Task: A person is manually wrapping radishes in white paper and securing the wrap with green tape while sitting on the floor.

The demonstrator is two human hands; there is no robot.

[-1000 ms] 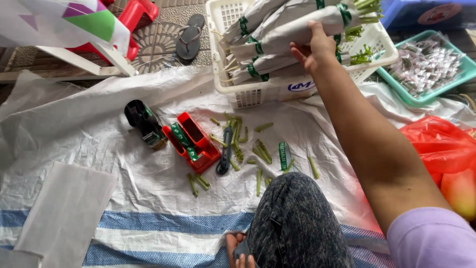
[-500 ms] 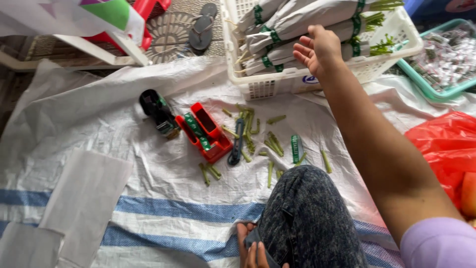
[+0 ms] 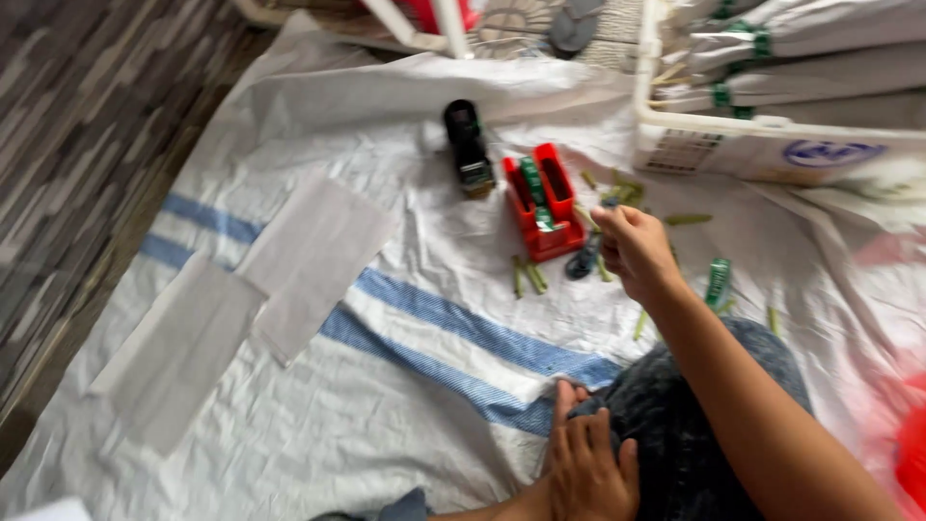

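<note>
Two hands show in the head view, both low on the right side. The right hand (image 3: 632, 249) reaches forward over the white sheet (image 3: 405, 405) with its fingers curled loosely inward; motion blur hides whether anything sits between them, so I cannot tell if it grips. Just beside it, to the left, lies a red tape dispenser (image 3: 543, 201) with green tape in it, and a dark tool (image 3: 583, 262) lies partly under the fingers. Short green stem pieces (image 3: 527, 277) are scattered on the sheet around the hand, and a green roll (image 3: 717, 281) lies to its right. A black tool (image 3: 467, 147) rests further off, beyond the dispenser.

The left hand (image 3: 586, 465) rests flat on the dark trouser knee (image 3: 675, 434) at the bottom edge, fingers spread and holding nothing.

At the top right stands a white basket (image 3: 772, 147) filled with paper-wrapped bundles (image 3: 820, 68) tied with green bands. Two pale paper sheets (image 3: 309, 260) lie on the left part of the sheet.
</note>
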